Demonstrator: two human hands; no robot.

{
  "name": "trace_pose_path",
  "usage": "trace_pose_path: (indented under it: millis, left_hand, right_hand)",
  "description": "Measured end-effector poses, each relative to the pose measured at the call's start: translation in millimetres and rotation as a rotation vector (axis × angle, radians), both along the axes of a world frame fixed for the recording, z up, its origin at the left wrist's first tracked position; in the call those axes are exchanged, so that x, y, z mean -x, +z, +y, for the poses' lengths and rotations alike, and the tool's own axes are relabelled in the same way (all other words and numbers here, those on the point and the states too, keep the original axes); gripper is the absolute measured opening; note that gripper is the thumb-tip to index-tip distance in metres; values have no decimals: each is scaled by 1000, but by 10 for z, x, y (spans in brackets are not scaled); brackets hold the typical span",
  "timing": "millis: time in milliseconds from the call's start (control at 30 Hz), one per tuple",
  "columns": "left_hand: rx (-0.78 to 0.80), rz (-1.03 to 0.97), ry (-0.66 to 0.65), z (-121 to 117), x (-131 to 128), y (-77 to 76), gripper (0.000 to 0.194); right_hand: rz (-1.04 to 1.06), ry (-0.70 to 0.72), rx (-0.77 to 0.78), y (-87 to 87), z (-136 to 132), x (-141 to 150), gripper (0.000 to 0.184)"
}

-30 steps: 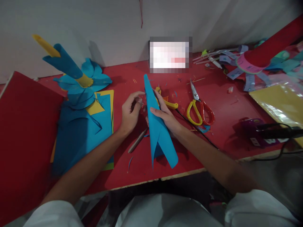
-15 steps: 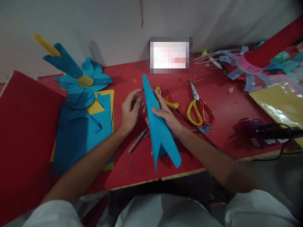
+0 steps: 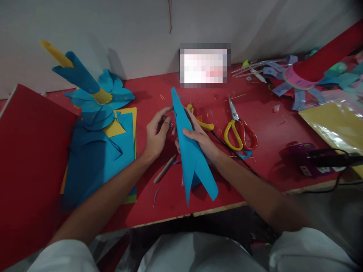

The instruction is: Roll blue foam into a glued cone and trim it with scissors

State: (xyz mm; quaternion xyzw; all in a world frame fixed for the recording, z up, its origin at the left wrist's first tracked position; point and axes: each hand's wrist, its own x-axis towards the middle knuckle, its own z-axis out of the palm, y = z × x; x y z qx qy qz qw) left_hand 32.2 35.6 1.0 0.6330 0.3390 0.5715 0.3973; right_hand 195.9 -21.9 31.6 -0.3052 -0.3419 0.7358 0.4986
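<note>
Centrally, in the head view, grips a smooth blue rolled sheet (image 3: 188,151) in the right hand (image 3: 200,136), with the thumb pressed flat on the face and fingertips showing past the far edge. Tapers to a narrow tip at the top and splits below into two tails, one sharply pointed, one broad and rounded. Hangs tilted above the matte red table (image 3: 153,211). Curls the left hand (image 3: 157,132) loosely at the upper left edge, with thumb and fingers bent; cannot tell whether closed on the material or only beside it.

Behind, partly hides a yellow plastic glue gun (image 3: 206,125). To the right, shows scissors (image 3: 234,115) with tapering metal blades and looped handles, one yellow, one red. To the left, lays a slim brownish stick (image 3: 164,170) slantwise near thin blue offcuts. Further left, stacks flat blue sheets (image 3: 113,166) over yellow and green edges, beneath curved blue cutouts. Beyond these, raises a blue-and-yellow paper flower (image 3: 85,77) with a rolled tubular stem and rounded, overlapping petals. At far left, leans a stiff red board (image 3: 34,151); at far right, spreads a glossy, crinkled plastic packet (image 3: 334,122) with something yellow inside.
</note>
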Motion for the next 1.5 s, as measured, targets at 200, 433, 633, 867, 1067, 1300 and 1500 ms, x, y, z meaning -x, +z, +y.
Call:
trace_pose_path:
  millis: [200, 433, 633, 867, 1067, 1300, 1500]
  left_hand:
    - [0, 84, 37, -31, 30, 9, 43]
    - [-31, 104, 33, -69, 35, 72, 42]
    - [-43, 105, 21, -90, 9, 117, 43]
    - [-54, 123, -28, -97, 28, 120, 40]
    - [-65, 159, 5, -114, 41, 136, 38]
    - [10, 6, 92, -20, 28, -11, 29]
    - [66, 43, 39, 14, 22, -33, 35]
  right_hand:
    - [-5, -13, 13, 45, 5, -9, 91]
    - [4, -13, 7, 43, 32, -17, 94]
    - [12, -11, -7, 11, 67, -23, 92]
    - [-1, -38, 2, -21, 91, -32, 98]
    - [4, -41, -7, -21, 93, -37, 92]
    - [5, -11, -16, 16, 78, -37, 90]
    - [-1, 20, 2, 22, 52, -25, 90]
